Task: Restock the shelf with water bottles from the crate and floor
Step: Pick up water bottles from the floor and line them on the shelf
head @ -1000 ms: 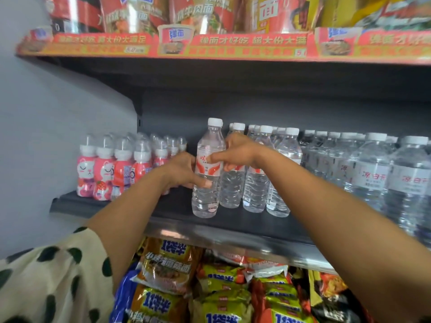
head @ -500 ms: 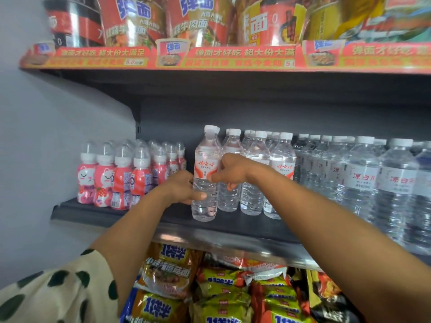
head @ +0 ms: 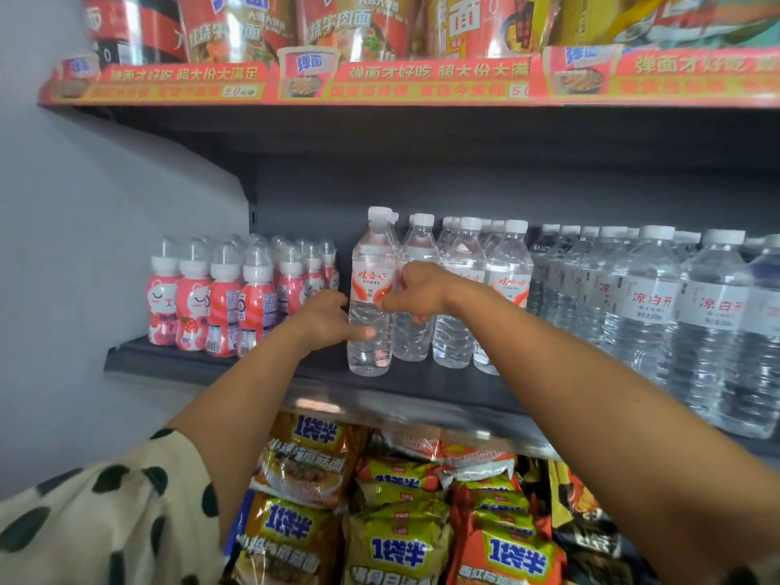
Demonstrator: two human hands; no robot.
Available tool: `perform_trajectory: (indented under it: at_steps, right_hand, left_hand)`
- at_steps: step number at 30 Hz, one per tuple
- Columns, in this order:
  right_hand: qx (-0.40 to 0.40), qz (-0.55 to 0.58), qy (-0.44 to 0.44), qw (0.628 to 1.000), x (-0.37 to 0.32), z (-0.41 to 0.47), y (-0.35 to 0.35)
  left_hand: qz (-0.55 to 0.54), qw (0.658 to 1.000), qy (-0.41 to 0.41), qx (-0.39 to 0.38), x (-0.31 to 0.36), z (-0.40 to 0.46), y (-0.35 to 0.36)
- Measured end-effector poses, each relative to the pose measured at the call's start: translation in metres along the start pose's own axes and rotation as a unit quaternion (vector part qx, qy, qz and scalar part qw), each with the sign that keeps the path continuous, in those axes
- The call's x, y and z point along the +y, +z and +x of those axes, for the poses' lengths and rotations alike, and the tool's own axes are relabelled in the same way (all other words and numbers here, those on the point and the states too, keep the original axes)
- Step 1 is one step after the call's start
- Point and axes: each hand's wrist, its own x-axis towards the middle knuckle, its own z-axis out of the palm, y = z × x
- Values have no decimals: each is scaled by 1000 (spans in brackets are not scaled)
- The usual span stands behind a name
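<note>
A clear water bottle (head: 371, 289) with a white cap and a red-and-white label stands upright near the front of the dark shelf (head: 202, 365). My left hand (head: 329, 320) grips its lower body from the left, thumb across the front. My right hand (head: 415, 293) is curled at label height between this bottle and the one beside it (head: 418, 263), gripping a bottle there; which one I cannot tell. More bottles of the same kind (head: 506, 285) stand in rows to the right. No crate or floor is in view.
Small pink bottles (head: 236, 297) crowd the shelf's left end by the grey wall (head: 84, 247). Larger water bottles (head: 696, 323) fill the right side. Instant noodle tubs (head: 350, 23) sit on the shelf above, noodle packets (head: 396, 542) below.
The leftmost bottle has been slid back a little, closer in line with its neighbours. Both hands have stayed on the bottles, and the camera has tilted slightly downward.
</note>
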Motion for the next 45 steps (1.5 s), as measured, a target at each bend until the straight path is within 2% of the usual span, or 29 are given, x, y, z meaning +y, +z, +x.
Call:
perform_trajectory:
  at_steps: [6,9,11,16,22,27,32,35,37,40,45]
  right_hand:
    - [16,-58,-53,997,12,-49,8]
    - [25,-113,-69,991,24,-87,13]
    - [34,-146,-80,985,36,-111,20]
    - [47,-189,-93,977,70,-175,49]
    - [3,-181,-81,980,132,-263,123]
    - [-101,-161,-35,981,196,-323,211]
    - [-190,-127,19,973,264,-380,343]
    - [-259,-102,58,959,298,-411,437]
    - [-296,-95,81,947,315,-431,503]
    - [-325,-76,86,939,337,-457,603]
    - [-346,-44,93,932,364,-481,751]
  left_hand:
    - [129,988,34,72,18,-33,15]
    - [243,960,49,127,32,-64,30]
    - [290,946,54,132,42,-89,47]
    - [340,936,44,81,55,-150,116]
    - [344,938,33,-21,22,-213,226]
    - [337,932,-1,-130,-43,-245,317]
    - [290,934,-7,-208,-147,-279,432]
    - [268,926,-85,-251,-222,-308,500]
    - [262,906,-139,-301,-272,-331,542]
    - [297,886,-159,-319,-351,-359,595]
    - [268,883,-216,-318,-478,-395,665]
